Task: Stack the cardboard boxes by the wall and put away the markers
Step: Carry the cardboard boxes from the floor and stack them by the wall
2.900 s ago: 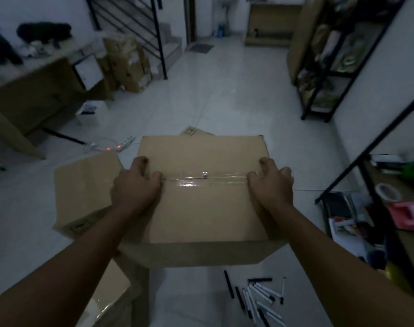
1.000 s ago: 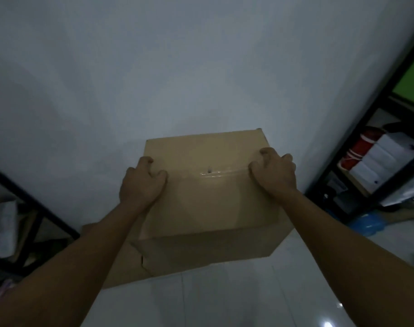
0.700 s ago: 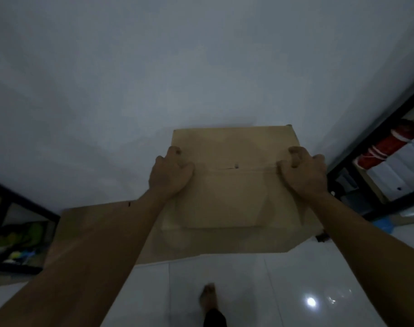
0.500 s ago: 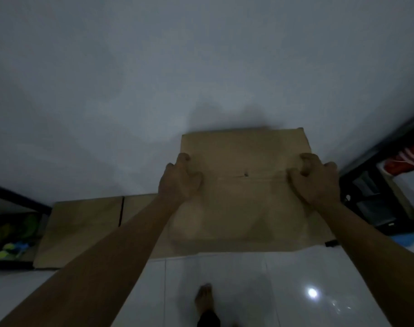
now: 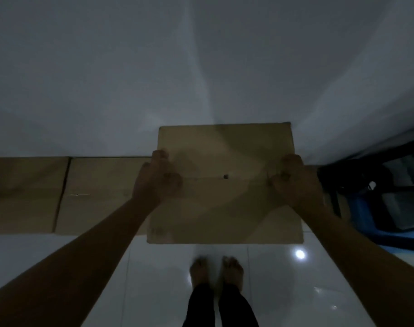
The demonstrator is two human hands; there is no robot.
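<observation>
Cardboard, brown and dim: you hold the carried box (image 5: 224,185) by its two side edges, its top face turned up to you, a taped seam with a small dark spot running across the middle. Your left hand (image 5: 157,179) keeps its grip closed on the left edge, thumb lying on the top, fingers curled over the side. Your right hand (image 5: 295,182) grips the right edge the same way. The box's far edge lies against the grey wall (image 5: 201,67). Left of the box, two more cardboard boxes (image 5: 59,194) sit side by side along the foot of that wall, the nearer one touching or just beside the held box; I cannot tell which. Near side of the box: glossy white tiled floor (image 5: 295,279) and your bare feet (image 5: 216,271). Right of the box, a dark shelf frame (image 5: 375,161) with blue items, too dim to name.
</observation>
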